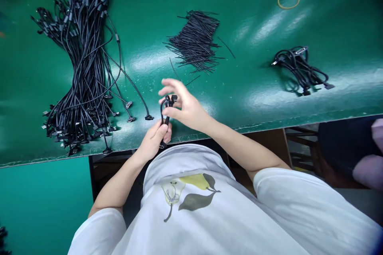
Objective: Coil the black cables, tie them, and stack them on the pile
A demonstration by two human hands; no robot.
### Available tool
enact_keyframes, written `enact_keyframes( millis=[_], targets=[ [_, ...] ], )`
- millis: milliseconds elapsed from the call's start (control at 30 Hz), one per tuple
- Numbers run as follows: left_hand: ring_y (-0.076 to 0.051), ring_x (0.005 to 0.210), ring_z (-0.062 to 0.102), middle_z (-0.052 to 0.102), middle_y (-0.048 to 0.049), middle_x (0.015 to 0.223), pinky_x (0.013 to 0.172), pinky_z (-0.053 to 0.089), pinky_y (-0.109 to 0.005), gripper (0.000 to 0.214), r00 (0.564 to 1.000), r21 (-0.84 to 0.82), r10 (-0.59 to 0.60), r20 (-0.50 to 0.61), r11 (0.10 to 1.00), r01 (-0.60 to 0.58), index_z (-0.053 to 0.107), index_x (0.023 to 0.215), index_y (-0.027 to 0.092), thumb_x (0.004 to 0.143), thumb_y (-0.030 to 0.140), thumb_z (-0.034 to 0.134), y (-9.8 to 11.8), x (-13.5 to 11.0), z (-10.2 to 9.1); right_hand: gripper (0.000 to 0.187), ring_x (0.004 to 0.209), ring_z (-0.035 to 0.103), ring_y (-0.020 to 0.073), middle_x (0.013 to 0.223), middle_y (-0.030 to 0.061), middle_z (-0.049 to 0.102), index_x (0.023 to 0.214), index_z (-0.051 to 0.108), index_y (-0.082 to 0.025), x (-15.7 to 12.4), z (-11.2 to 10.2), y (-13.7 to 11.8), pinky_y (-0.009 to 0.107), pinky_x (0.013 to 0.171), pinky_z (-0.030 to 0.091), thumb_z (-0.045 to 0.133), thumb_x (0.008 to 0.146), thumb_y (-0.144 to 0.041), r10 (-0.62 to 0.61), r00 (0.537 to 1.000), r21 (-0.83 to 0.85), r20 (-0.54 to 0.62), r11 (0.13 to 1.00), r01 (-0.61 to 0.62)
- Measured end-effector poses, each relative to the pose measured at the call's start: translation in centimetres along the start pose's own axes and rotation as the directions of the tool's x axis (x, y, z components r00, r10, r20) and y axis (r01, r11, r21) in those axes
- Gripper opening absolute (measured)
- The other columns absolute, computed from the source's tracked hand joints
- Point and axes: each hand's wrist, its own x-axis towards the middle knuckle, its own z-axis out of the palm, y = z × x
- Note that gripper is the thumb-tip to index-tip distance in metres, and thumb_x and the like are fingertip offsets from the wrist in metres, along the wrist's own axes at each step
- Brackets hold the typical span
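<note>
A black cable, folded into a small bundle, is held upright at the table's near edge. My left hand is closed round its lower end, and a connector pokes out below the fingers. Around the upper loops curls my right hand, its thumb against the cable and its upper fingers somewhat spread behind it. A dark plug shows between that thumb and the fingers. Just beyond my hands lies a pile of short black twist ties, with a few loose ones around it.
A large heap of black cables covers the left of the green table, some ends straying toward my hands. At right lie several bundled cables. A yellow ring is farther back. Part of a person shows at the right edge.
</note>
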Motion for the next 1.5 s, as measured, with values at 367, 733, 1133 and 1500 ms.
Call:
enact_keyframes(
  millis=[367,733,1133,1500],
  targets=[
    [-0.006,0.045,0.032,0.034,0.0069,0.055,0.045,0.034,-0.017,0.04,0.979,-0.317,-0.194,0.066,0.926,0.205,0.059,0.085,0.015,0.085,0.054,0.063,0.7,0.9,1.0,0.032,0.057,0.056,0.0086,0.084,0.0034,0.071,0.089,0.042,-0.021,-0.4,1.5,1.5,0.019,0.048,0.041,0.038,0.096,-0.052,0.184,0.982,0.113,0.044,0.976,-0.188],
    [-0.006,0.047,0.036,0.035,0.007,0.056,0.045,0.036,-0.017,0.043,0.954,-0.459,-0.27,0.133,0.836,0.3,0.053,0.076,0.015,0.072,0.049,0.079,0.8,0.8,1.8,0.026,0.06,0.055,0.0101,0.061,-0.0087,0.046,0.093,0.04,-0.022,0.1,1.4,0.6,0.027,0.07,0.051,0.051,0.093,-0.046,0.12,0.982,0.344,0.144,0.924,-0.164],
    [-0.015,0.065,0.066,0.067,-0.0058,0.082,0.064,0.052,-0.029,0.06,0.998,-0.109,-0.057,0.006,0.992,0.057,0.049,0.094,0.017,0.066,0.062,0.078,-0.3,0.8,-1.7,0.04,0.056,0.059,0.0155,0.075,0.0003,0.059,0.113,0.053,-0.021,0.6,-0.9,1.4,0.031,0.056,0.052,0.047,0.09,-0.054,0.306,0.949,-0.261,0.076,0.925,-0.277],
    [-0.022,0.099,0.068,0.073,-0.0111,0.107,0.086,0.05,-0.03,0.041,0.986,0.131,-0.084,-0.141,0.986,0.103,0.069,0.105,0.015,0.085,0.051,0.065,0.4,-0.5,-3.6,0.043,0.049,0.058,0.0077,0.083,0.0017,0.066,0.138,0.044,-0.018,-0.6,-1.4,-0.2,0.019,0.046,0.046,0.037,0.096,-0.02,0.411,0.902,-0.436,0.131,0.841,-0.319]
  ],
)
